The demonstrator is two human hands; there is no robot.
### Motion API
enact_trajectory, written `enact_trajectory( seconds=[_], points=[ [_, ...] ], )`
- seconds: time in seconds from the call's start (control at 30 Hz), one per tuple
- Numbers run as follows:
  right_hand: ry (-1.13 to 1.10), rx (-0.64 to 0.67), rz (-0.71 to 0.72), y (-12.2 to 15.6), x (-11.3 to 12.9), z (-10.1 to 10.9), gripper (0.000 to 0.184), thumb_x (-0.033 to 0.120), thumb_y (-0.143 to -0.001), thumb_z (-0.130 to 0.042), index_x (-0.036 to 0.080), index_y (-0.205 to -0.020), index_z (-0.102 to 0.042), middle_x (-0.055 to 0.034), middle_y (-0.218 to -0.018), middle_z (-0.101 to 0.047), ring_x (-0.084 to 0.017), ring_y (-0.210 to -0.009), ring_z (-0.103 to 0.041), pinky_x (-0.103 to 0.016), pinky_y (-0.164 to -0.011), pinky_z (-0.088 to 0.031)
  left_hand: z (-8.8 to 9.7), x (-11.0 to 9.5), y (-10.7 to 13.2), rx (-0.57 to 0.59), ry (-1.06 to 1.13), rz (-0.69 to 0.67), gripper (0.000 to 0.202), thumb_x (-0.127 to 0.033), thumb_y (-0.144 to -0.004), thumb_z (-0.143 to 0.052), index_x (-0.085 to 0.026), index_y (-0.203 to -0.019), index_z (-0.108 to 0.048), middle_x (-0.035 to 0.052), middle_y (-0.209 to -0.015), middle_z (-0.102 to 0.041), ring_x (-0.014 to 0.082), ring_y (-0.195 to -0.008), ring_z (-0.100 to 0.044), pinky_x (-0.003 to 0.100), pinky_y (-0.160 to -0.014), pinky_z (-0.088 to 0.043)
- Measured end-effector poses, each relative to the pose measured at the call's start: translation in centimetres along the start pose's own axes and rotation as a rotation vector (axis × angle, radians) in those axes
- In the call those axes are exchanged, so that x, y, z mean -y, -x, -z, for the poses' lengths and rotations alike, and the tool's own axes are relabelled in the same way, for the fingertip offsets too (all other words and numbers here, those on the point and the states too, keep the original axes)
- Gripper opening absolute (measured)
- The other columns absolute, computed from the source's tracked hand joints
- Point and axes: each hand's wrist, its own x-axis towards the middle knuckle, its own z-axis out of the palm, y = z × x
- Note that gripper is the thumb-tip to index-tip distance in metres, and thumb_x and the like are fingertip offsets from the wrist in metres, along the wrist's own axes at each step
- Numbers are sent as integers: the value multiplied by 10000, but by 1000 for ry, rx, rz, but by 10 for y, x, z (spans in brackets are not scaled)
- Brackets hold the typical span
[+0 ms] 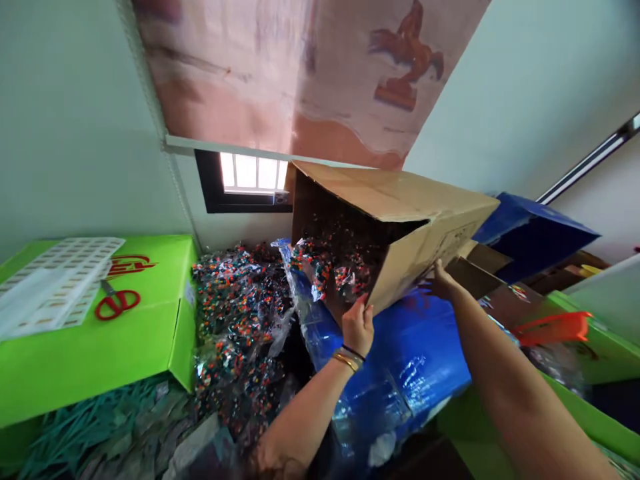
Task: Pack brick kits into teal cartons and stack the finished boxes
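Note:
A large brown cardboard box (410, 257) lies tipped on its side, its open end facing left and down. Inside and at its mouth are small clear packets with orange, green and dark bits (345, 273). My left hand (358, 327) is closed on the lower edge of the box's opening. Against the underside farther back, my right hand (443, 283) supports the box; its fingers are partly hidden. Beneath the box stands a blue container (415, 360) with a shiny plastic-like surface. A heap of similar packets (240, 300) fills the space to its left.
On the left, a green box (150, 340) carries a printed sheet (60, 287) and red-handled scissors (117, 303). Green strips (95, 420) lie below it. A blind (225, 100) hangs over the window (255, 175). At right are another blue box (535, 227) and an orange basket-like item (555, 328).

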Motion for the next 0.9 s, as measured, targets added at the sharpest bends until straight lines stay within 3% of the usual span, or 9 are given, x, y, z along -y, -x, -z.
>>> enact_trajectory(
  seconds=[0.1,0.2,0.27,0.33,0.4,0.5,0.57,0.7,0.9],
  points=[
    [-20,204,-119,58,-31,-6,653,655,-977,-314,175,-924,-752,-203,-853,-742,-310,-792,-737,-470,-786,-563,-5,-13,45,117,-77,-83,662,-336,-971,-604,-181,-1581,-397,191,-1549,-560,305,-1424,-567,490,-1164,-510],
    [29,231,-88,141,-57,-25,630,753,-847,-497,199,-984,-765,-203,-1126,-750,-375,-1145,-689,-574,-1038,-495,31,-4,71,222,-154,-138,745,-432,-964,-633,-225,-1617,-341,172,-1625,-466,324,-1521,-442,560,-1242,-410],
    [110,163,20,187,-71,-31,739,816,-819,-465,209,-1119,-760,-194,-1334,-682,-402,-1358,-560,-640,-1171,-368,64,13,58,182,-222,-103,613,-443,-993,-584,-237,-1555,-448,156,-1579,-514,309,-1494,-471,549,-1245,-402],
    [143,126,80,214,-78,-32,832,855,-830,-409,210,-1255,-719,-189,-1428,-625,-407,-1431,-490,-660,-1209,-312,90,34,15,71,-304,-6,526,-435,-1012,-543,-201,-1483,-534,175,-1549,-530,309,-1485,-475,539,-1260,-372],
    [70,124,55,225,-71,-31,906,863,-842,-430,206,-1445,-593,-197,-1478,-581,-393,-1428,-498,-631,-1191,-365,105,55,-48,-60,-391,139,519,-401,-1025,-517,-164,-1487,-526,201,-1579,-490,309,-1521,-423,510,-1260,-368],
    [-79,89,78,226,-35,-40,1106,851,-841,-523,203,-1674,-194,-216,-1624,-404,-374,-1461,-471,-581,-1169,-422,107,78,-145,-150,-529,343,606,-399,-1024,-533,-137,-1561,-435,221,-1645,-402,332,-1575,-331,483,-1245,-375],
    [-73,54,163,228,-5,-56,1233,864,-812,-571,179,-1690,-41,-232,-1694,-252,-391,-1535,-356,-596,-1215,-362,101,89,-192,-141,-575,430,610,-398,-1033,-518,-139,-1575,-417,223,-1633,-422,327,-1544,-387,440,-1217,-397],
    [29,-10,163,233,25,-100,1317,891,-791,-572,70,-1667,-32,-310,-1693,-153,-441,-1587,-192,-638,-1248,-269,102,111,-247,-30,-577,483,428,-357,-1035,-491,-204,-1414,-619,178,-1415,-650,302,-1317,-625,381,-1077,-493],
    [113,51,135,200,25,-154,1005,753,-905,-487,76,-1619,-282,-312,-1610,-369,-453,-1543,-303,-695,-1198,-289,133,146,-317,-75,-542,478,308,-265,-986,-500,-214,-1137,-763,146,-1195,-773,313,-1164,-700,360,-915,-532]
  ],
)
